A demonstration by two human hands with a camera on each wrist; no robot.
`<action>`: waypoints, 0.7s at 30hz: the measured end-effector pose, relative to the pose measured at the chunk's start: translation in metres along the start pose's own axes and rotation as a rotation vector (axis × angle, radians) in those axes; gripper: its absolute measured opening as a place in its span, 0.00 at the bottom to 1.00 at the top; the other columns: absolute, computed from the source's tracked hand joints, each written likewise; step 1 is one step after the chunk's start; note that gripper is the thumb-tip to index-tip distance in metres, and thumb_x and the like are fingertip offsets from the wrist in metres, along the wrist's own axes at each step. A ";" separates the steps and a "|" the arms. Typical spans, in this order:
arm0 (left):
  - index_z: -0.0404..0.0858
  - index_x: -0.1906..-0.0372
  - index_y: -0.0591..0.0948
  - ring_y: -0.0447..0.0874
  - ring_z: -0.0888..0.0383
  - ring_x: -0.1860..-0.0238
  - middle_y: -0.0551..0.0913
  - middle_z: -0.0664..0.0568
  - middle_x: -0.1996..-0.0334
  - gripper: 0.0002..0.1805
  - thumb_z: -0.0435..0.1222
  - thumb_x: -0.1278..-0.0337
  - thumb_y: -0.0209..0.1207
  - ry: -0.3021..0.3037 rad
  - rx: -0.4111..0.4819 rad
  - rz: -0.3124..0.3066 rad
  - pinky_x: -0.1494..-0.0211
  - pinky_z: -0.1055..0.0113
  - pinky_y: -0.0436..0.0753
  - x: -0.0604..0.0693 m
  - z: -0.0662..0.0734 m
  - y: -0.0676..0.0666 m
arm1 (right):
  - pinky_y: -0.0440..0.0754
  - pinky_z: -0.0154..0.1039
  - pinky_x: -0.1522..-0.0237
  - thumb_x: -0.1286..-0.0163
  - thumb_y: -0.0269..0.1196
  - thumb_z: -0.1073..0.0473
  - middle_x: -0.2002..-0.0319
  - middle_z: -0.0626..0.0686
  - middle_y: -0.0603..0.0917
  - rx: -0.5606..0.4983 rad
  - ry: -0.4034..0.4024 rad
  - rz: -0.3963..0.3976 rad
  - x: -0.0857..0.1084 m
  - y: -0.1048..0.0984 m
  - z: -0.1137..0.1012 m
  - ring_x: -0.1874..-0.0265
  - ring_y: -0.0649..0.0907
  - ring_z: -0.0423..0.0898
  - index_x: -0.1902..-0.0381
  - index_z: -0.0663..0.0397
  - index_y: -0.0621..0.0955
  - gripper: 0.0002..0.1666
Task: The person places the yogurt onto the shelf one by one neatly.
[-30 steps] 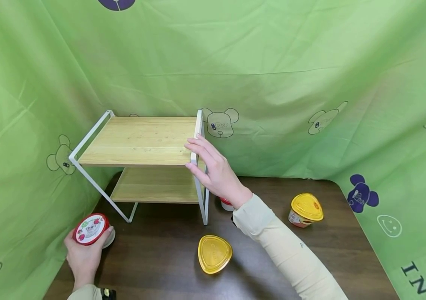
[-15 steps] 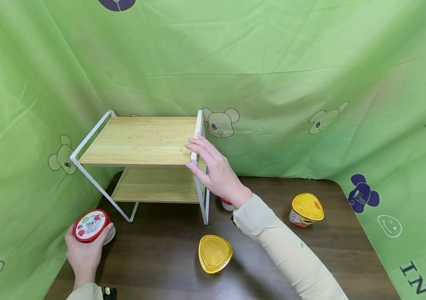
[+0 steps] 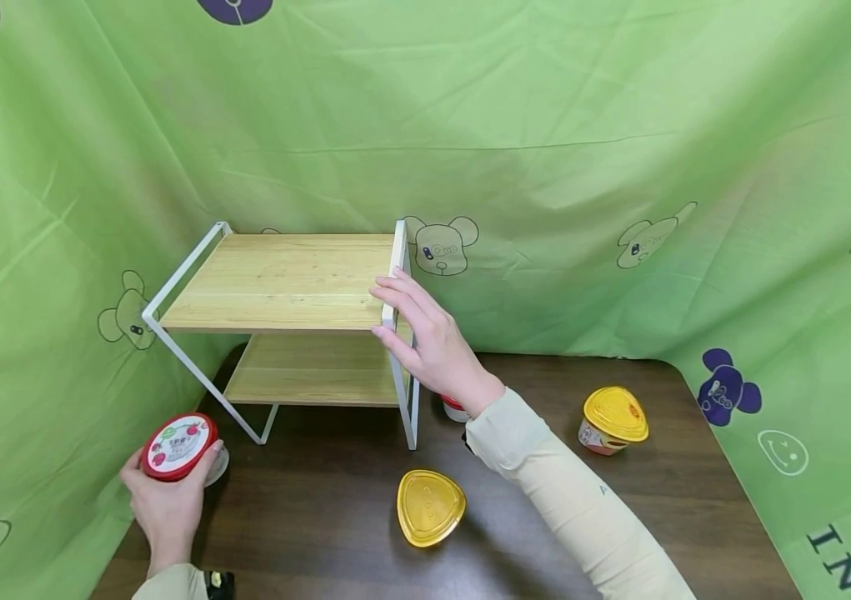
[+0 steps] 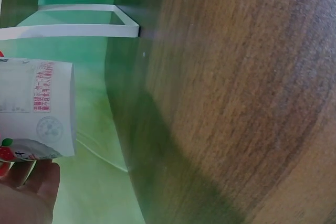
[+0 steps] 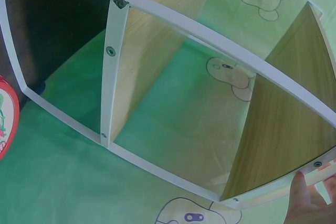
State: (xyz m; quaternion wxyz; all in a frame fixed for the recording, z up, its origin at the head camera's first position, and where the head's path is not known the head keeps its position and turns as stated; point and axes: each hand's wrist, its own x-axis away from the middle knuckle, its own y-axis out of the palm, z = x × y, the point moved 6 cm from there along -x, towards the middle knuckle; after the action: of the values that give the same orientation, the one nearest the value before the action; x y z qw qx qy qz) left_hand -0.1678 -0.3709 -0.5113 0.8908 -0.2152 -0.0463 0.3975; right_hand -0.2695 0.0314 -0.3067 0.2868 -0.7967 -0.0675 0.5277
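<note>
At lower left in the head view, my left hand (image 3: pixel 170 508) grips a white tub with a red lid (image 3: pixel 180 447). Fingers and thumb go round its sides. In the left wrist view the tub's base (image 4: pixel 50 111) is off the tabletop. A two-tier wooden shelf with a white metal frame (image 3: pixel 282 283) stands left of centre. My right hand (image 3: pixel 433 342) rests on its upper right rail, fingers over the top. The right wrist view shows the thumb (image 5: pixel 298 195) against that rail. Another red-lidded tub (image 3: pixel 455 408) is partly hidden behind my right wrist.
A yellow-lidded tub (image 3: pixel 430 508) stands at the front middle of the dark wooden table (image 3: pixel 305 517). Another yellow-lidded tub (image 3: pixel 613 421) stands farther right. Green printed cloth (image 3: pixel 545 167) encloses the back and sides.
My left hand has raised the red-lidded tub slightly, a little toward the shelf. My right hand has stayed on the rail, and the shelf and other tubs look unmoved.
</note>
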 end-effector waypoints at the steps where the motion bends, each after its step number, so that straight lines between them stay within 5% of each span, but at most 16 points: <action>1: 0.40 0.25 0.54 0.64 0.34 0.33 0.67 0.33 0.31 0.62 0.54 0.61 0.80 0.007 0.004 0.003 0.30 0.41 0.62 0.000 0.001 0.000 | 0.61 0.48 0.27 0.27 0.63 0.58 0.33 0.58 0.74 0.000 -0.002 0.002 0.000 0.000 0.000 0.26 0.64 0.56 0.34 0.61 0.75 0.26; 21: 0.44 0.25 0.58 0.66 0.40 0.33 0.69 0.37 0.33 0.58 0.49 0.60 0.81 0.070 0.075 0.024 0.28 0.49 0.61 0.000 0.012 0.002 | 0.61 0.48 0.27 0.27 0.64 0.58 0.33 0.58 0.74 -0.005 -0.001 0.006 0.000 0.001 0.001 0.26 0.64 0.57 0.34 0.61 0.75 0.27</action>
State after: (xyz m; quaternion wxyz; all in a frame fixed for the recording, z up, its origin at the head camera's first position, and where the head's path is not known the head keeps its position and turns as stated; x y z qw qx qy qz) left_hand -0.1724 -0.3659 -0.5012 0.8945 -0.1960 0.0022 0.4018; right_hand -0.2703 0.0309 -0.3076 0.2833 -0.7972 -0.0665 0.5289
